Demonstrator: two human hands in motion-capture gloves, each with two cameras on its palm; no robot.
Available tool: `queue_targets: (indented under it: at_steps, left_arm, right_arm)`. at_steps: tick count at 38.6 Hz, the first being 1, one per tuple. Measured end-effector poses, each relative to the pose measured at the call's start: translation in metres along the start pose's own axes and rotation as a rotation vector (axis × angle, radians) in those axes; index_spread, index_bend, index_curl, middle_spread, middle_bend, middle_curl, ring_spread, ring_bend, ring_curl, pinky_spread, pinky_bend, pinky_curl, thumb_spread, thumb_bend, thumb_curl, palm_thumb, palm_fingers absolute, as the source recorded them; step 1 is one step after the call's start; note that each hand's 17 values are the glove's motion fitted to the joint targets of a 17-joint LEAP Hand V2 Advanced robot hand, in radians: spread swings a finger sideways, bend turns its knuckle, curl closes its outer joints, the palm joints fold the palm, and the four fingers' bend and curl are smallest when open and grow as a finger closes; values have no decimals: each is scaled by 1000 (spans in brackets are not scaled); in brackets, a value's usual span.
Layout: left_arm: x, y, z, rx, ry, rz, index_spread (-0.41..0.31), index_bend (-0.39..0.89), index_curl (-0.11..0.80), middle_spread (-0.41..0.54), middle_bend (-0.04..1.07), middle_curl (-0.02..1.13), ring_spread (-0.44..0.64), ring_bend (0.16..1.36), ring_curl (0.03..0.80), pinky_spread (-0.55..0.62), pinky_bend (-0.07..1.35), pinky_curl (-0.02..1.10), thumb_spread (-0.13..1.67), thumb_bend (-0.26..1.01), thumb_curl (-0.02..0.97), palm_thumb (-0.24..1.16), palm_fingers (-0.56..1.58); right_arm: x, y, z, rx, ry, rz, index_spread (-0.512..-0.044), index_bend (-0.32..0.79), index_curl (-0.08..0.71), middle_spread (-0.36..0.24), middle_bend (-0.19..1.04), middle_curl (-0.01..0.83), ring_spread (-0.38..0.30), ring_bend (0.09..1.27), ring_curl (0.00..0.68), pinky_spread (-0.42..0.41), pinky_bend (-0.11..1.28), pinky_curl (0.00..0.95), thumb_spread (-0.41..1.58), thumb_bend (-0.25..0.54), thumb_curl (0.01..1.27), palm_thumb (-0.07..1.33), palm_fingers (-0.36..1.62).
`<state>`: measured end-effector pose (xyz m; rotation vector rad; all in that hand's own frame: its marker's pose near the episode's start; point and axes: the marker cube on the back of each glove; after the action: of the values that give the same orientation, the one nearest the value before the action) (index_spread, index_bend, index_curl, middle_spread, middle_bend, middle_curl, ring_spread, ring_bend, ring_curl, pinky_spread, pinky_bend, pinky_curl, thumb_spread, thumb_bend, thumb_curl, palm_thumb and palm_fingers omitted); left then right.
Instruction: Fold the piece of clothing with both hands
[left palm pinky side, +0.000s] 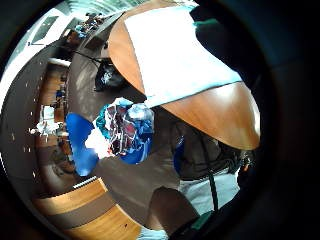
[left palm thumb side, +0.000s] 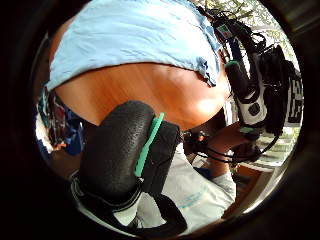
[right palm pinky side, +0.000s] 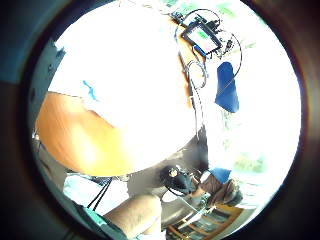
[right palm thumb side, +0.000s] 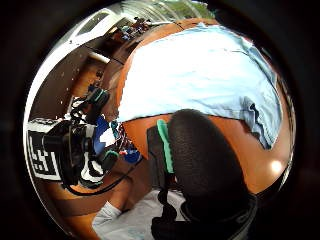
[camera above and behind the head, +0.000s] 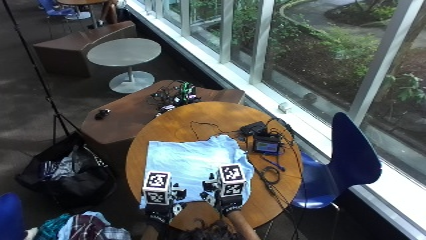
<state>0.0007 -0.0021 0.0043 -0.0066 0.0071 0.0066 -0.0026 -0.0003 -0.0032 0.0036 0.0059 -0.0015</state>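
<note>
One round wooden table (camera above and behind the head: 173, 127) by the windows, one light blue garment (camera above and behind the head: 193, 165) spread flat on it.
Two gloved hands, left hand (camera above and behind the head: 160, 212) and right hand (camera above and behind the head: 229, 204), hover at its near hem; I cannot tell their fingers' state.

Both forearms are extended forward from the lower edge of the outside view, side by side and near each other. The left hand (camera above and behind the head: 160, 200) is held just beside the right hand (camera above and behind the head: 229, 192), both gloved in black. A gloved thumb is seen in each thumb side palm view, with nothing pinched against it. Whether the remaining fingers are straight or curled cannot be determined from any view.
</note>
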Motion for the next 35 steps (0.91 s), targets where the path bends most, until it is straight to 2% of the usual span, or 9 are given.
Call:
queue_targets:
  at_steps: [1, 5, 12, 25, 29, 35]
  left_arm:
    - [0, 0, 0, -2, 0, 1, -49, 48, 10, 8, 236, 63, 75, 475, 94, 132, 399, 69, 416, 24, 22, 52, 464]
    - [1, -2, 3, -13, 3, 20, -67, 59, 29, 12, 250, 142, 111, 538, 175, 201, 467, 142, 656, 14, 49, 57, 402]
    - [-2, -3, -5, -1, -11, 18, -83, 84, 59, 23, 263, 212, 154, 593, 228, 275, 527, 196, 892, -9, 95, 58, 328]
    - [-10, -11, 0, 50, -37, 13, -92, 101, 109, 36, 282, 283, 184, 645, 262, 324, 573, 239, 1047, -17, 160, 46, 272]
    - [-18, -26, 22, 84, -31, -3, -93, 108, 125, 37, 283, 298, 185, 654, 269, 329, 580, 249, 1054, -1, 187, 89, 262]
    - [-31, -42, 58, -12, -12, -50, -84, 104, 140, 43, 270, 316, 184, 666, 277, 333, 598, 266, 1053, -4, 221, 144, 234]
  right_arm:
    - [-1, 0, -1, 1, 4, -1, -187, 218, 61, -27, 243, 61, 50, 233, 34, 127, 269, 55, 455, 132, 43, 202, 273]
    - [-4, -1, -9, 11, 30, -7, -269, 217, 125, -34, 239, 104, 75, 234, 73, 187, 271, 105, 739, 152, 76, 241, 258]
    - [-3, -1, -15, 19, 24, -9, -337, 191, 192, -42, 229, 160, 101, 231, 109, 241, 261, 155, 1033, 145, 124, 261, 241]
    - [1, 14, -11, -35, 15, -47, -373, 162, 249, -47, 210, 229, 121, 229, 152, 272, 250, 216, 1221, 98, 188, 280, 220]
    - [17, 16, 7, -49, 24, -3, -374, 135, 249, -40, 199, 244, 127, 230, 163, 274, 291, 242, 1200, 83, 215, 307, 214]
    - [51, 6, 53, -120, 68, 100, -367, 98, 231, -29, 188, 259, 138, 255, 186, 269, 388, 287, 1156, 59, 251, 354, 186]
